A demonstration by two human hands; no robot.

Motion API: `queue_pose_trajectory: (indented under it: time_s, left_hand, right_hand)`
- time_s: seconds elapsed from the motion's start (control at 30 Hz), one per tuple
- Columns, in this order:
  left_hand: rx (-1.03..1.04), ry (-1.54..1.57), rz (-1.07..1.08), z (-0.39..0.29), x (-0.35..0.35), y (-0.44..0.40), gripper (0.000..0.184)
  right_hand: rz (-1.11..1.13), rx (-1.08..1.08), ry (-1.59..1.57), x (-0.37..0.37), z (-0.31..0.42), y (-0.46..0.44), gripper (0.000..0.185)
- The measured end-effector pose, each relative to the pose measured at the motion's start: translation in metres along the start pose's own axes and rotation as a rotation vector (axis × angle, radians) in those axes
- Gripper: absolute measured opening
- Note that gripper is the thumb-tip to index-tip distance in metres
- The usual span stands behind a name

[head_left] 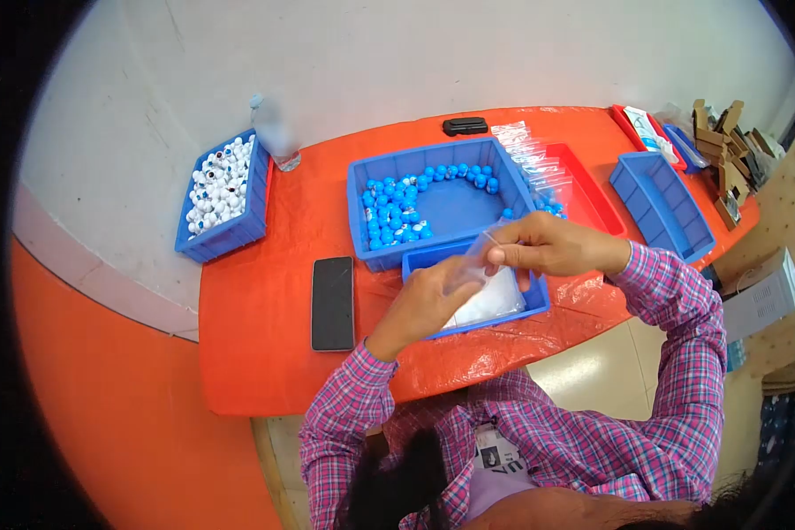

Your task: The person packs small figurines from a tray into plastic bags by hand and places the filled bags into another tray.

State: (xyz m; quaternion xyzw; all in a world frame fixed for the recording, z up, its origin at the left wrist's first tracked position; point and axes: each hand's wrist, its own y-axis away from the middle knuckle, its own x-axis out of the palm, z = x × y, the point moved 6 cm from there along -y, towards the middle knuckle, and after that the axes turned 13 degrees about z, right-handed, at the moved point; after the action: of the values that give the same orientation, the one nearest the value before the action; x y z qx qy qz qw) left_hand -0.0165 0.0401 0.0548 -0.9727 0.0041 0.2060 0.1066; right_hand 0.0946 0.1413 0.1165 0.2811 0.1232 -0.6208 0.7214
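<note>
1. My left hand [428, 300] and right hand [543, 246] grip a clear plastic bag [477, 254] above the near half of the table [265, 344].
2. Below them, a small blue tray [538, 298] holds pale plastic [493, 305].
3. Just beyond, a large blue tray [468, 208] carries blue balls [389, 215], massed along its left side and strung by its far edge.
4. My phone [333, 305] lies flat toward the table's near edge, left of both trays.
5. At the table's far left corner, a blue crate [256, 201] holds white pieces [221, 187].
6. A black case [465, 126] lies by the far edge.

Wears pink/blue plaid shirt [574, 442], long slvs [687, 344], over lt tee [498, 493] w/ dk print [491, 457].
</note>
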Motion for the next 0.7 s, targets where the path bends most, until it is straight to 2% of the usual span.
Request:
queue_pose_trajectory:
  time_s: [0.1,0.3,0.43,0.6,0.7]
  left_hand:
    - [-0.328,0.233,0.376,0.035,0.01,0.002,0.061]
    - [-0.136,-0.006,0.254,0.027,0.017,0.002,0.075]
    - [0.168,0.328,0.127,0.018,0.027,-0.012,0.078]
    - [0.041,0.389,0.279,0.037,0.033,-0.013,0.076]
    - [0.016,0.393,0.231,0.039,0.031,-0.01,0.073]
  right_hand:
    - [0.165,0.03,-0.047,-0.002,-0.019,0.0,0.019]
    - [0.029,0.034,0.324,0.0,-0.002,0.005,0.019]
    - [-0.033,-0.155,0.696,0.029,0.012,0.0,0.018]
    - [-0.052,-0.243,0.646,0.028,0.013,-0.001,0.017]
    - [-0.049,-0.187,0.597,0.023,0.009,-0.007,0.016]
